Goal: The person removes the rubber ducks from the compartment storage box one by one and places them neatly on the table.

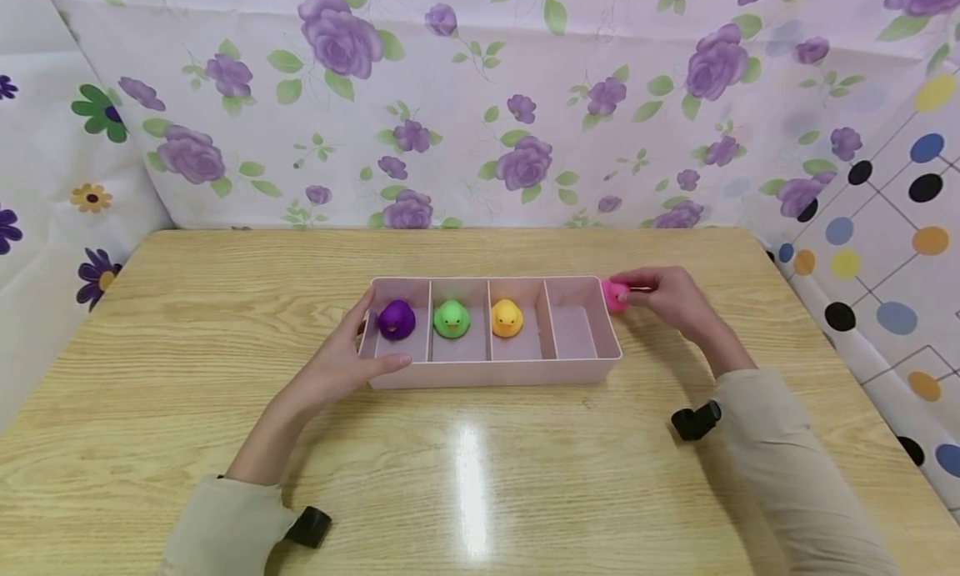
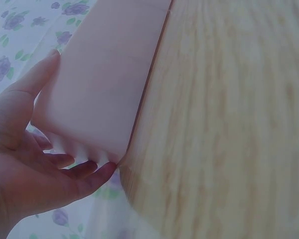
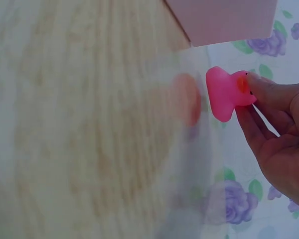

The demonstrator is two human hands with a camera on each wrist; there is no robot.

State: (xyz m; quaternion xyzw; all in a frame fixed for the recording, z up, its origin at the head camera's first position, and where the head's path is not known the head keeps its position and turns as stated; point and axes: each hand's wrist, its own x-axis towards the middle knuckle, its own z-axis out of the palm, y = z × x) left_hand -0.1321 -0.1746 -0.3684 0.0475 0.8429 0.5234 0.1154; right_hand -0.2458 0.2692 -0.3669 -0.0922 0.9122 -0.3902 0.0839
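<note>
A pale pink divided box (image 1: 489, 373) has four compartments in a row on the table. From left to right, a purple duck (image 1: 396, 320), a green duck (image 1: 452, 318) and a yellow duck (image 1: 507, 318) sit in three of them; the rightmost one is bare. My left hand (image 1: 341, 363) grips the box's left end, thumb over the front rim and fingers along the end wall, as the left wrist view (image 2: 45, 169) also shows. Beyond the right end, my right hand (image 1: 670, 299) pinches a pink toy duck (image 3: 222, 94) by its head, between thumb and fingers.
The wood-grain table (image 1: 480, 459) carries the box near its middle. A flowered cloth (image 1: 450, 101) hangs behind the table's far edge, and a dotted cloth (image 1: 892, 251) stands along the right side. Each wrist wears a small black camera.
</note>
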